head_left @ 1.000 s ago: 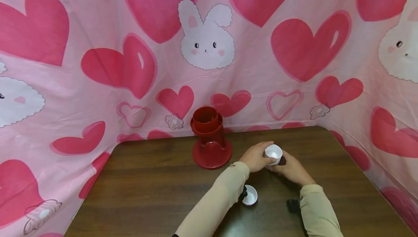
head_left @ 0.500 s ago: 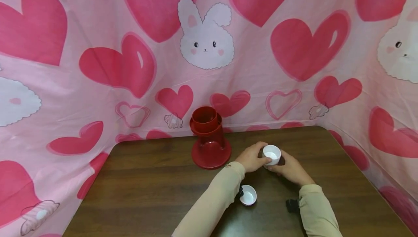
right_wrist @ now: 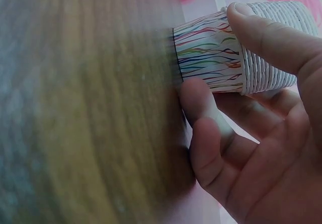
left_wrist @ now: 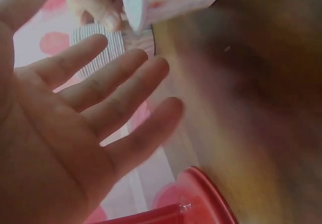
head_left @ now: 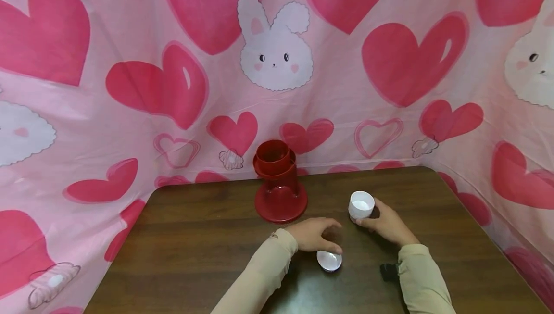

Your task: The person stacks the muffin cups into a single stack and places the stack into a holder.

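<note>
My right hand (head_left: 386, 222) holds an upright stack of small paper cups (head_left: 361, 206) on the right of the table. In the right wrist view, the thumb presses the ridged band of white rims above the streaky-coloured cup wall (right_wrist: 209, 53); the stack's base is down at the wood. My left hand (head_left: 312, 235) is spread, its fingers apart and holding nothing. Below its thumb is a single small cup (head_left: 330, 261), white inside, partly covered by the hand. The left wrist view shows the bare palm (left_wrist: 55, 138) with this cup (left_wrist: 171, 2) beyond the fingers.
Behind the left hand stands a red holder (head_left: 281, 203) with a round base and tube-shaped top, near the back edge of the brown wooden table (head_left: 195, 237). A pink cloth (head_left: 337, 88) with hearts and rabbits hangs behind and beside it.
My left hand has let go of the cup stack and moved left and nearer, over the single cup. The right hand keeps its grip on the stack in about the same place.
</note>
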Available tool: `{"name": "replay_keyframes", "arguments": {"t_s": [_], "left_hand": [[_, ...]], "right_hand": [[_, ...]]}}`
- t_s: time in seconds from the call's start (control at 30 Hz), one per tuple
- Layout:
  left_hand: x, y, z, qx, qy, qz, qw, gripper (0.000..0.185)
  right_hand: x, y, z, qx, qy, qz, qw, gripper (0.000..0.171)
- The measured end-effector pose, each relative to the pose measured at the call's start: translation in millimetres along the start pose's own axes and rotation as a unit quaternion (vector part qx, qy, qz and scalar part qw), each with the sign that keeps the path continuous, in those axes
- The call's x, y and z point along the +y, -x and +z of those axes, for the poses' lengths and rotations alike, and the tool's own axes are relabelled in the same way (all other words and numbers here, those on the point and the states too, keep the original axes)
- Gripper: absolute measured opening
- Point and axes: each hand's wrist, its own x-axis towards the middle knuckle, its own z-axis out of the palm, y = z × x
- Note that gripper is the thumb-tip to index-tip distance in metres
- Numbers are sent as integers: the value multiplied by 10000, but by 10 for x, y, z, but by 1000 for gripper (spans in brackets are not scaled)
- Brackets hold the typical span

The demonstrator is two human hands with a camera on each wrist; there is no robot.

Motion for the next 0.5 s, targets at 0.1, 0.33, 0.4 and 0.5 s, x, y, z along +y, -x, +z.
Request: {"name": "replay_keyframes", "arguments": {"t_s": [0.1, 0.33, 0.4, 0.5], "left_hand": [[25, 139, 98, -44, -150, 58, 9999, 77], [98, 344, 300, 89, -546, 78, 9984, 87], [114, 367, 336, 156, -736, 135, 9971, 86], [130, 391, 385, 302, -1018, 246, 9940, 82]], "right_hand": [[-4, -1, -5, 1, -1, -8, 10000, 72], [-19, 6, -9, -2, 110, 44, 9999, 73], [-23, 6, -9, 6, 137, 65, 9999, 73], [-25, -2, -2, -6, 161, 40, 9999, 73]]}}
